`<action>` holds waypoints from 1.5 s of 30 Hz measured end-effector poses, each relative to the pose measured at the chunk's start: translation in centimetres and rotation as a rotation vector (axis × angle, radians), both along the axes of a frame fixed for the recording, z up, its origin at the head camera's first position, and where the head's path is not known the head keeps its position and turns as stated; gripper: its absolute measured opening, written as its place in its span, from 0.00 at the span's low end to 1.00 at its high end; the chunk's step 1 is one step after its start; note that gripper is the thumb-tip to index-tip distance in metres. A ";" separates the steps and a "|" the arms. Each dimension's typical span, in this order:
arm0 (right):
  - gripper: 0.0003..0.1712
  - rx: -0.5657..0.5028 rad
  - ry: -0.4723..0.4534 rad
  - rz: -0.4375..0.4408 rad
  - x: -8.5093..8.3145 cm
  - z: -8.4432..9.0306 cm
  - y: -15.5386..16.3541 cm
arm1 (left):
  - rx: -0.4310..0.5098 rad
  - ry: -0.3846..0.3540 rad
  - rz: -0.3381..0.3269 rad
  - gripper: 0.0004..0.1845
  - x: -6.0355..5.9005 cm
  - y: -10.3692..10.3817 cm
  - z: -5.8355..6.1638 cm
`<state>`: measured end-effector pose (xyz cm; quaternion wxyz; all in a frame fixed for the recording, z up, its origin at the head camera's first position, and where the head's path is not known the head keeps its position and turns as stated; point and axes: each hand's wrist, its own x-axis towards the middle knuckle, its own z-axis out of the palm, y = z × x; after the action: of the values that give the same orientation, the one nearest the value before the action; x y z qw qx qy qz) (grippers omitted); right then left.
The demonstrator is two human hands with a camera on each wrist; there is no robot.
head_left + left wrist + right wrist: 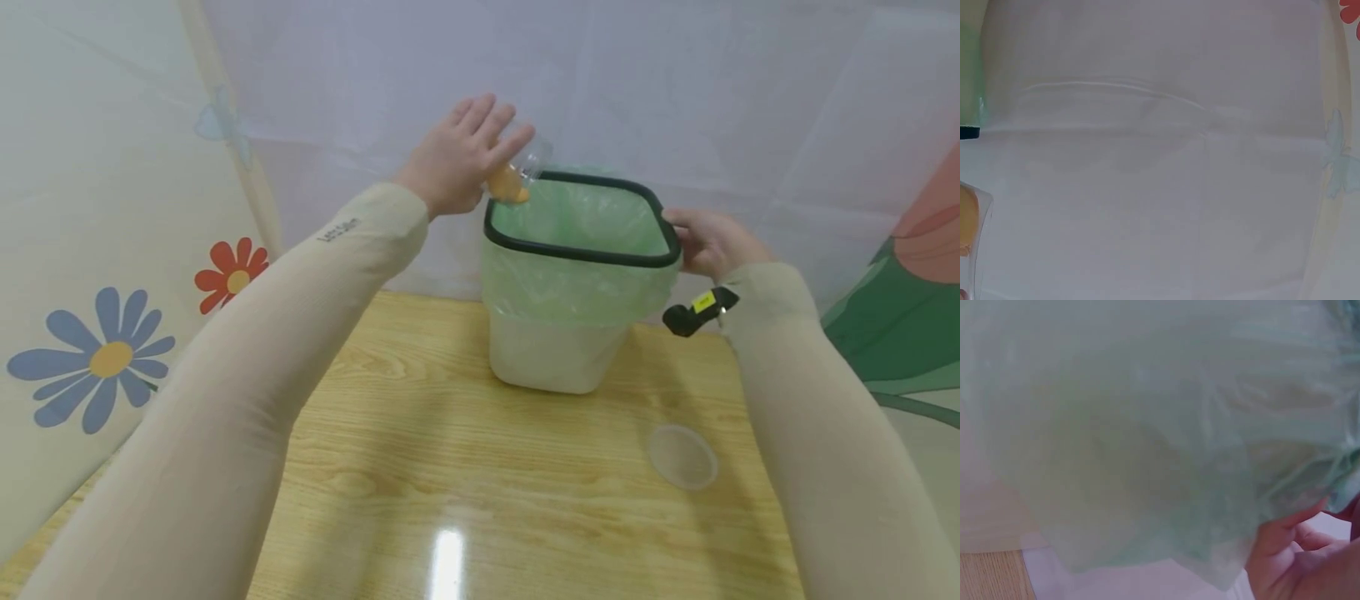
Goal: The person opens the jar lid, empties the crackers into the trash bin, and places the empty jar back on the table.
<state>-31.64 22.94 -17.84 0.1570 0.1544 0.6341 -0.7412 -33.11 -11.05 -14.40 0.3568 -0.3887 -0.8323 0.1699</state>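
A small white bin (558, 358) lined with a green plastic bag (577, 283) and topped by a black rim (581, 252) stands on the wooden table (465, 467). My left hand (468, 154) holds a clear plastic cup (528, 162) tilted over the bin's back left corner, with orange contents (508, 187) at the cup's mouth. In the left wrist view the cup (972, 240) shows at the lower left edge. My right hand (708, 242) grips the bin's right rim; its fingers (1300, 540) press on the green bag (1147, 437).
A clear round lid (682, 456) lies on the table at the front right of the bin. A flower-printed sheet (105, 350) hangs on the left and white sheeting (675, 100) behind. A black tag (693, 315) sits on my right wrist.
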 end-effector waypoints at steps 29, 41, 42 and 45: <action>0.14 0.078 0.035 0.060 0.1 -0.1 0.1 | -0.109 0.048 -0.023 0.40 0.0 0.7 0.5; 0.18 0.078 0.013 0.025 0.0 -0.2 0.1 | -0.134 0.035 -0.005 0.39 0.0 0.7 0.4; 0.18 0.074 0.012 0.022 0.0 -0.2 0.1 | -0.131 0.033 -0.007 0.39 0.0 0.7 0.3; 0.16 0.080 0.019 0.028 0.0 -0.2 0.0 | -0.118 0.021 -0.007 0.38 0.0 0.5 0.2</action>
<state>-31.65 22.99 -18.05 0.1552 0.1446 0.6668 -0.7144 -33.08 -10.57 -14.18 0.3423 -0.4103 -0.8157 0.2216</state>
